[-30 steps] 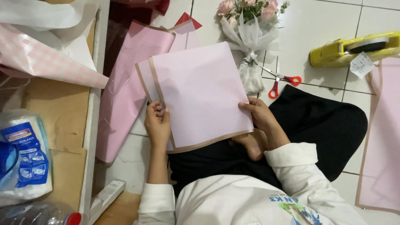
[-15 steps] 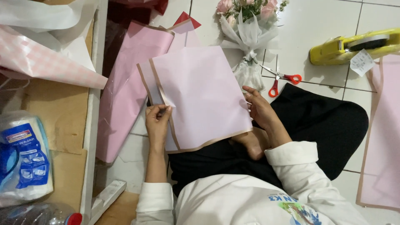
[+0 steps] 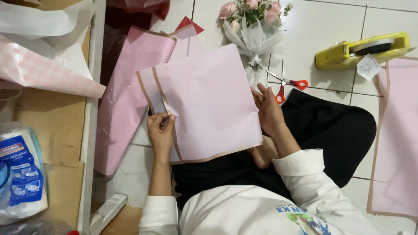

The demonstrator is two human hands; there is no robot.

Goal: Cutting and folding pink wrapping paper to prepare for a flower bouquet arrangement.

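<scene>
Step in hand: I judge a fold being set along the left edge of the pink wrapping sheet, which lies across the lap.
Left hand: fingers closed, pinching the sheet's folded tan-bordered edge.
Right hand: open, flat, pressing the sheet's right edge.
Next move: I judge it calls for keeping the borders aligned while creasing.
Surface: white tiled floor; a second pink sheet lies under the first, another pink sheet at right.
Nearby: red-handled scissors, yellow tape dispenser, wrapped rose bouquet.
Room: cardboard beyond a white rail, left.
</scene>
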